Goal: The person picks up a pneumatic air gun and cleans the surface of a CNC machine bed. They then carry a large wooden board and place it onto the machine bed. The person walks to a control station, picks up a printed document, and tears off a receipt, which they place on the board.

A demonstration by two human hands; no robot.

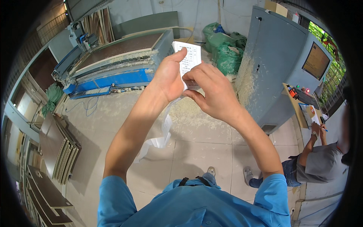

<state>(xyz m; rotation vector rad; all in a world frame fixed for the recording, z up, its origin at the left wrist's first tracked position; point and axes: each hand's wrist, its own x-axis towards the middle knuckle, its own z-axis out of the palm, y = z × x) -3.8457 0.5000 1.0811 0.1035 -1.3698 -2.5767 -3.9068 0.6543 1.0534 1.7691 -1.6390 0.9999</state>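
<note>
Sawdust and wood shavings cover the tiled workshop floor point(196, 140) below you, drifting up against a grey control cabinet point(272, 64) with a screen on its slanted face at right. Ahead on the left stands a long blue router machine point(117, 64) with a brown panel lying on its bed, and green sacks point(225, 49) are heaped against the far wall between machine and cabinet. Stacked dark boards point(60, 147) lean at the lower left. You hold a white printed label sheet point(189, 58) up in front of you, at chest height, above the floor. Your left hand point(168, 77) is closed around the sheet's left edge, thumb raised over its top corner. Your right hand point(210, 92) pinches the sheet's lower right part between thumb and forefinger, the other fingers curled. A long strip of white backing paper point(160, 136) hangs down from the sheet, trailing past your left forearm. At the right edge, another person in a grey shirt point(321, 162) bends over a small bench point(302, 109) beside the cabinet, pen in hand, near a keyboard and papers.
</note>
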